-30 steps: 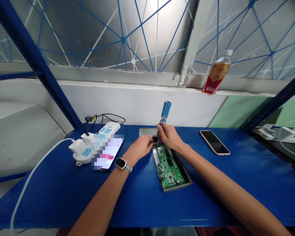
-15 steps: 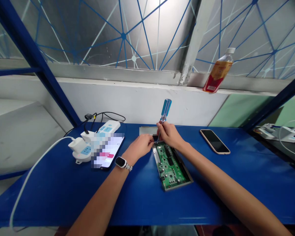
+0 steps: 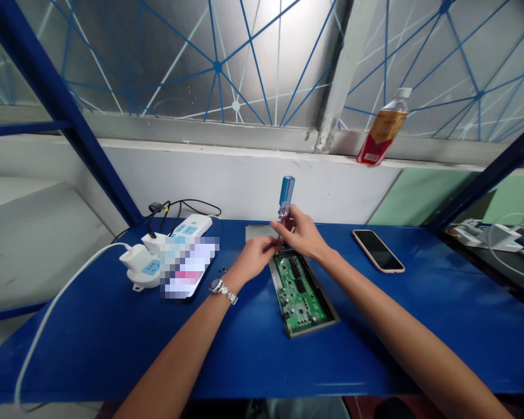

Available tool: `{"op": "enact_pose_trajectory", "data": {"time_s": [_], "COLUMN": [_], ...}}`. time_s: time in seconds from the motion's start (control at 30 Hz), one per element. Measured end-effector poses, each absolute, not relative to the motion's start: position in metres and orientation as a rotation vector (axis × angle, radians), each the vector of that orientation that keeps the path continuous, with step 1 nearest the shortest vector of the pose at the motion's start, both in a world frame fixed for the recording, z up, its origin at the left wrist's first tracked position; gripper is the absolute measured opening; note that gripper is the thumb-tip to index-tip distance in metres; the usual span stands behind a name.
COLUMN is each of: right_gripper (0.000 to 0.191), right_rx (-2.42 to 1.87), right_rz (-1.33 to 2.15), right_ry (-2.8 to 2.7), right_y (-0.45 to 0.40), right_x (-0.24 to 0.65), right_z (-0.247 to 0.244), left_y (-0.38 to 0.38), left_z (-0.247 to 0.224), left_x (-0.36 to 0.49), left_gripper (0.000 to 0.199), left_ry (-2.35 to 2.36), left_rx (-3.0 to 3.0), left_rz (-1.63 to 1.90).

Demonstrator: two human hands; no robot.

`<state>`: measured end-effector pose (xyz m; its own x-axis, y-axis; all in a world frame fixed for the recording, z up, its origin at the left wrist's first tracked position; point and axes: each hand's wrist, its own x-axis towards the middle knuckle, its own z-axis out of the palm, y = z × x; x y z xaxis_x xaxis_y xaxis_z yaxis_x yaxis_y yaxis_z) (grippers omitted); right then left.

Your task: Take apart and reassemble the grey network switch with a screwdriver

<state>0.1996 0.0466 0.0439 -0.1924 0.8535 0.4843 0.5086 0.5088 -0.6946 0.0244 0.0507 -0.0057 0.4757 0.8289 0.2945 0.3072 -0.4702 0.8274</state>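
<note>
We see the right hand [image 3: 299,233] closed around the shaft of a blue-handled screwdriver [image 3: 287,195], with its tip down at the upper corner of a green circuit board [image 3: 297,291], so the step in hand looks like work on a screw there. The left hand [image 3: 254,259] is half closed beside the tip, but we cannot tell if it holds something. The board lies in an open metal casing [image 3: 306,333] at the middle of the blue workbench [image 3: 419,349], and we judge the next move calls for a steady tip.
</note>
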Motion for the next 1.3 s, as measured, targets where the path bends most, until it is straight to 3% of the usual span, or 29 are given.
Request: {"op": "enact_pose_trajectory", "data": {"time_s": [0.23, 0.6, 0.8, 1.07, 1.3], "right_gripper": [0.047, 0.042, 0.039, 0.035, 0.035], "right_rx": [-1.221, -1.277, -1.237, -1.069, -0.926], "right_rz": [0.188, 0.007, 0.154, 0.606, 0.916], "right_ry": [-1.696, -1.728, -1.762, -1.893, -1.972], "right_y": [0.042, 0.039, 0.039, 0.042, 0.046], "right_x": [0.195, 0.196, 0.196, 0.21, 0.222], "right_z": [0.057, 0.065, 0.068, 0.075, 0.079], "left_y": [0.046, 0.047, 0.047, 0.052, 0.05], "left_z": [0.001, -0.001, -0.001, -0.009, -0.008], "left_x": [0.024, 0.024, 0.024, 0.024, 0.024], "left_gripper": [0.018, 0.018, 0.016, 0.017, 0.031], "left_ry": [0.963, 0.956, 0.944, 0.93, 0.819], "left_rx": [1.952, 1.947, 1.909, 1.878, 1.905], "left_rz": [0.934, 0.949, 0.957, 0.943, 0.97]}}
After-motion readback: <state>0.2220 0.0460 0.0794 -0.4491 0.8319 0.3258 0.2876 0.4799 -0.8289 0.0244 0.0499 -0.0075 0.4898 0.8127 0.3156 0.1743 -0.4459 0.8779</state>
